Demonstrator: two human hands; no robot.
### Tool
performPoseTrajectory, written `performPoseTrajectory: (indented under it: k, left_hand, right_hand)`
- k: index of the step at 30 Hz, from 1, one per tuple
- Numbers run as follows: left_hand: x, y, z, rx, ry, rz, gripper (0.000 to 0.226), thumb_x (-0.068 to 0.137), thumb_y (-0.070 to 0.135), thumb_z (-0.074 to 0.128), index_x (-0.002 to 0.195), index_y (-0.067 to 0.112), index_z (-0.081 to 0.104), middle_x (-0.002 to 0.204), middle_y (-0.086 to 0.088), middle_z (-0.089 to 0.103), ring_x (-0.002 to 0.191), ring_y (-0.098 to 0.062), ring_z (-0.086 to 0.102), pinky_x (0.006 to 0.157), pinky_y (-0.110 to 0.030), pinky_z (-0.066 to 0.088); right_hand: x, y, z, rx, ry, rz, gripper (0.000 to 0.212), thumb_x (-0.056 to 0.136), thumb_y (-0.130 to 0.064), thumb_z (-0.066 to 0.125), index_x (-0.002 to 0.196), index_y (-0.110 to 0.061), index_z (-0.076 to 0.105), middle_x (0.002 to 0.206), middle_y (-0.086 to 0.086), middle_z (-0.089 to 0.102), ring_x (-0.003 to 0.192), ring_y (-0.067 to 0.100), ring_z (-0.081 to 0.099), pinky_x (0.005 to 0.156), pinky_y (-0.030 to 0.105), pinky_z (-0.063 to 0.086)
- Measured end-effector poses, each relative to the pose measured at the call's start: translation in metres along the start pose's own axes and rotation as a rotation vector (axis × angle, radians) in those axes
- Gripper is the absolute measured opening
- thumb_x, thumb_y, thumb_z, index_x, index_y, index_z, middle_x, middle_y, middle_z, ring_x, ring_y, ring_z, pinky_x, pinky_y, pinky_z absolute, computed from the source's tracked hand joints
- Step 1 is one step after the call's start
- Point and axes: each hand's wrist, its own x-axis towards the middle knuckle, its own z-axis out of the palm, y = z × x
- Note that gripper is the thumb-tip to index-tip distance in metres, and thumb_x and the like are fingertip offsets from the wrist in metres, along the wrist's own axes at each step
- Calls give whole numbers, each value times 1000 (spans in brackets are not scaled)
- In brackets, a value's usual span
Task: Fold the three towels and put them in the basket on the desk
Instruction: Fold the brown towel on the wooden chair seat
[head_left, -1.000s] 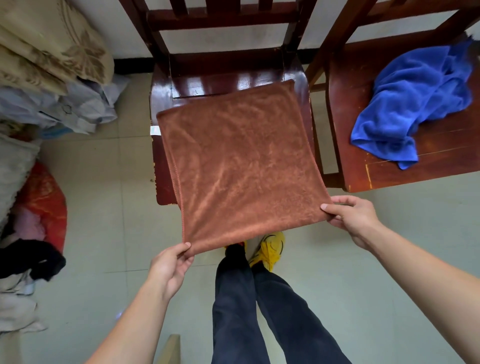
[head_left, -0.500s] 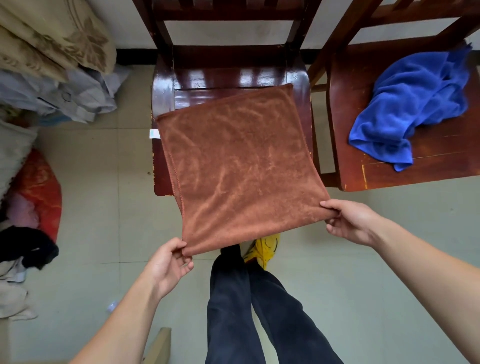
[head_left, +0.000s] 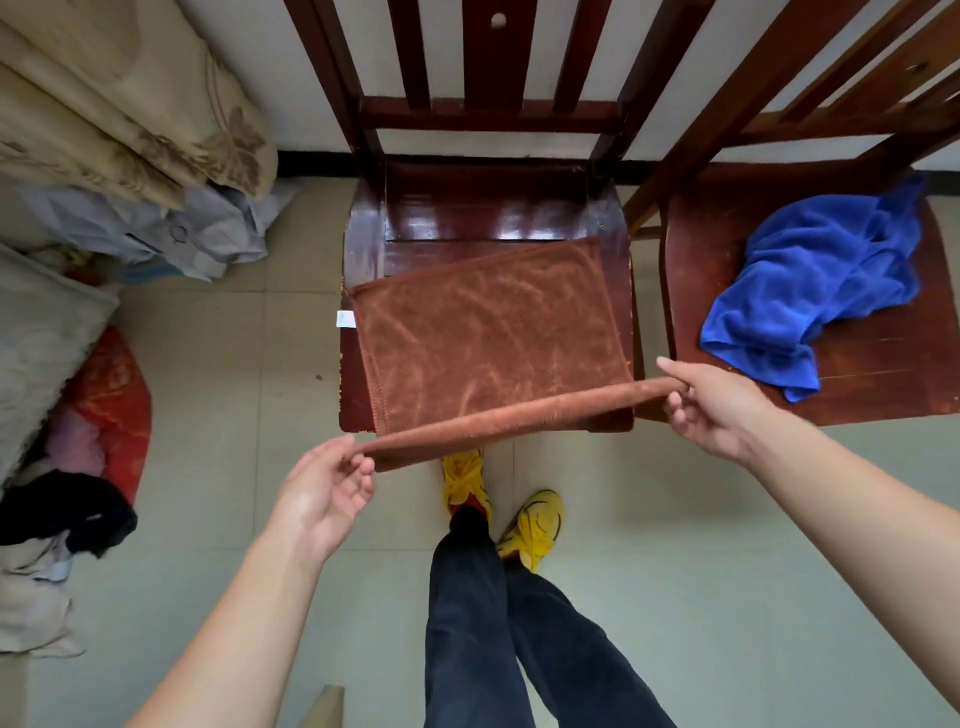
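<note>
Two corners pinched, one per grip: the left grip (head_left: 322, 493) nips the near-left corner of the brown towel (head_left: 493, 338), and the right grip (head_left: 711, 405) clamps the near-right corner between thumb and fingers. The near hem hangs raised and taut between them; beyond the grips the rest lies flat on the chair seat (head_left: 493, 218). It looks soft, light and floppy, so it should fold without a fight, but it will sag if the hold leaves the very corners. Past the right grip, a blue towel (head_left: 810, 296) sits crumpled on the second chair (head_left: 883, 374). No basket or third towel is in view.
</note>
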Motion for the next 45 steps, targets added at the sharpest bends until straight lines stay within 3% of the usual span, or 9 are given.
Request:
performPoseTrajectory:
  k: [12, 17, 22, 24, 28, 34, 37, 42, 45]
  left_hand:
    - [92, 114, 97, -136, 84, -98, 27, 99, 17, 47, 73, 12, 51, 39, 5, 54, 38, -6, 61, 40, -11, 41]
    - [112, 130, 112, -104, 76, 6, 9, 96, 23, 54, 92, 15, 57, 86, 0, 65, 77, -13, 69, 60, -20, 52]
    - [114, 115, 118, 641, 252, 685, 13, 79, 8, 70, 87, 16, 65, 70, 2, 62, 64, -15, 58, 62, -25, 50]
    - [108, 101, 125, 954, 25, 805, 11, 78, 9, 72, 84, 18, 67, 64, 4, 61, 59, -10, 56, 66, -25, 48]
    - [115, 91, 135, 1004, -266, 472, 39, 81, 15, 74, 118, 16, 62, 71, -4, 68, 65, -14, 64, 66, -29, 50]
    - [124, 125, 125, 639, 40, 587, 57, 82, -3, 63, 135, 14, 48, 81, -7, 67, 71, -15, 60, 70, -29, 51]
    - [99, 107, 130, 603, 1, 594, 29, 84, -1, 61, 106, 17, 61, 83, -9, 67, 67, -14, 60, 60, -24, 49]
    - [81, 51, 99, 735, -111, 157, 7, 88, 13, 65, 94, 13, 70, 83, -6, 75, 80, -21, 73, 71, -32, 57]
    - [88, 49, 60, 721, 16, 125, 7, 86, 7, 67, 91, 3, 67, 81, -14, 73, 74, -24, 72, 69, -30, 54]
  right_hand:
    - [78, -108, 96, 395, -55, 61, 25, 99, -14, 52, 76, -5, 57, 63, 6, 62, 40, 12, 62, 41, 15, 48]
    - [91, -119, 112, 372, -26, 5, 8, 96, -12, 54, 94, -5, 59, 101, 11, 67, 81, 17, 70, 52, 20, 55]
    - [88, -101, 129, -403, 327, -621, 20, 87, -9, 62, 102, -20, 69, 88, -2, 68, 78, 11, 67, 65, 23, 52]
    - [80, -88, 147, -548, 143, -654, 17, 86, -10, 63, 90, -24, 70, 84, 1, 72, 77, 15, 70, 68, 28, 54]
    - [81, -86, 169, -436, -397, -107, 25, 92, -10, 58, 116, -14, 65, 108, 4, 74, 97, 15, 72, 84, 36, 54]
    - [109, -132, 138, 227, -49, -255, 36, 98, -11, 44, 133, -17, 51, 122, 0, 65, 105, 12, 66, 86, 34, 51]
    - [92, -122, 144, 205, 36, -305, 24, 94, -14, 52, 115, -18, 62, 107, 1, 72, 95, 13, 71, 78, 31, 53]
    - [67, -41, 136, -146, -222, 24, 20, 95, -20, 57, 112, -14, 65, 102, 4, 75, 94, 17, 72, 79, 33, 54]
    - [79, -27, 82, -82, -29, 26, 18, 96, -20, 53, 107, -12, 64, 102, 5, 75, 88, 16, 73, 73, 30, 53]
